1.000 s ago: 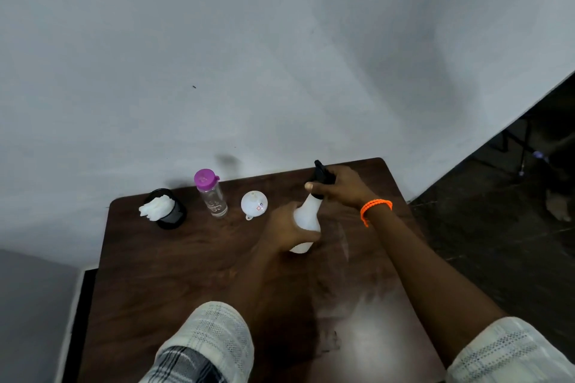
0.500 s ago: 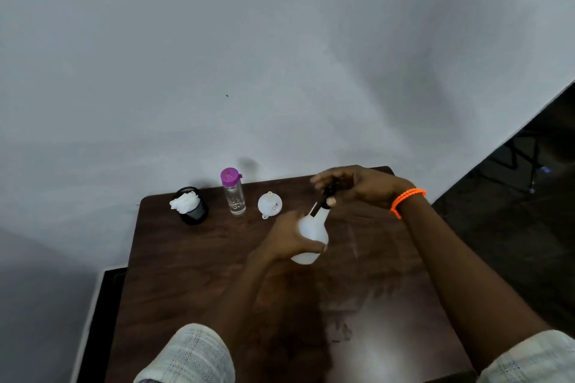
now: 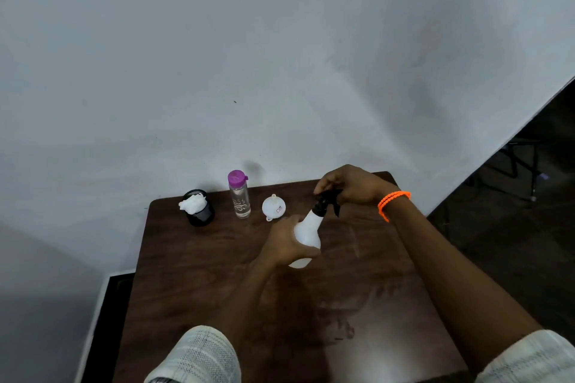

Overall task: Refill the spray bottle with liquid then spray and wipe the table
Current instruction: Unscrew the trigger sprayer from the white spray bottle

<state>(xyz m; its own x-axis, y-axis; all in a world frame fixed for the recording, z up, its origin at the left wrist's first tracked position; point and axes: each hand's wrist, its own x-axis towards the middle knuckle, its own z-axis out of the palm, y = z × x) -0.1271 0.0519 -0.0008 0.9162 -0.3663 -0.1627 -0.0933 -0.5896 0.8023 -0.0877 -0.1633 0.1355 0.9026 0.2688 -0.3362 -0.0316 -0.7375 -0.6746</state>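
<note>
White plastic spray bottle (image 3: 306,235) sat tilted above the dark wooden bench (image 3: 193,274); I saw left hand (image 3: 287,242) fingers wrapped round its body, right hand (image 3: 351,185) fingers pinching its black trigger head (image 3: 326,200).

Dark brown wooden table (image 3: 193,283) set against a pale wall, with a few small things along its far edge.

From left to right on the far edge stand a black mesh cup (image 3: 200,212) stuffed with crumpled white tissue (image 3: 192,203), a clear plastic bottle with a purple cap (image 3: 239,193) standing upright, and a small white plastic funnel (image 3: 273,207) resting mouth-down with its spout up. All three stand apart from one another. The near right part of the top shows a dull, smeared sheen.
</note>
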